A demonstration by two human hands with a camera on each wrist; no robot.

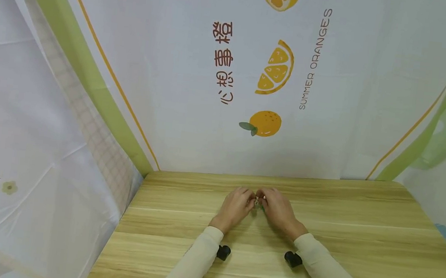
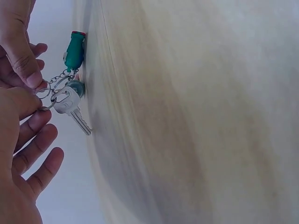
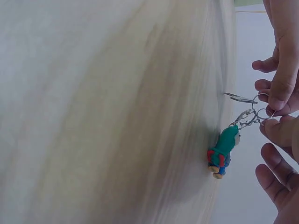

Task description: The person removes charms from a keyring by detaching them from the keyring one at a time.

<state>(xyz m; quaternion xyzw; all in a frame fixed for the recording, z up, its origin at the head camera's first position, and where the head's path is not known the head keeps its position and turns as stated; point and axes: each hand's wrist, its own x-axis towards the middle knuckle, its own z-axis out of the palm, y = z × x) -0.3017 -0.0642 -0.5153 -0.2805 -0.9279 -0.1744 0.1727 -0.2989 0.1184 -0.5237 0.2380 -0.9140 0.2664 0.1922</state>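
Both hands meet over the middle of the wooden table (image 1: pixel 360 235) and pinch a small key ring (image 2: pixel 46 94) between them. My left hand (image 1: pixel 246 199) holds the ring between thumb and fingers, its other fingers spread loosely. My right hand (image 1: pixel 268 201) pinches the same ring (image 3: pixel 259 111) from the other side. A silver key (image 2: pixel 71 106) hangs from the ring, and a short chain carries a green figurine charm (image 3: pixel 223 150) with red and blue parts. The charm (image 2: pixel 74 51) and the key dangle just above the tabletop. In the head view the fingers hide most of the ring.
A white cloth printed with oranges (image 1: pixel 265 123) and lettering hangs behind the table, with more cloth at the left (image 1: pixel 21 158) and right. Black wrist-camera mounts (image 1: pixel 223 252) sit under both forearms. Bare wood lies on all sides of the hands.
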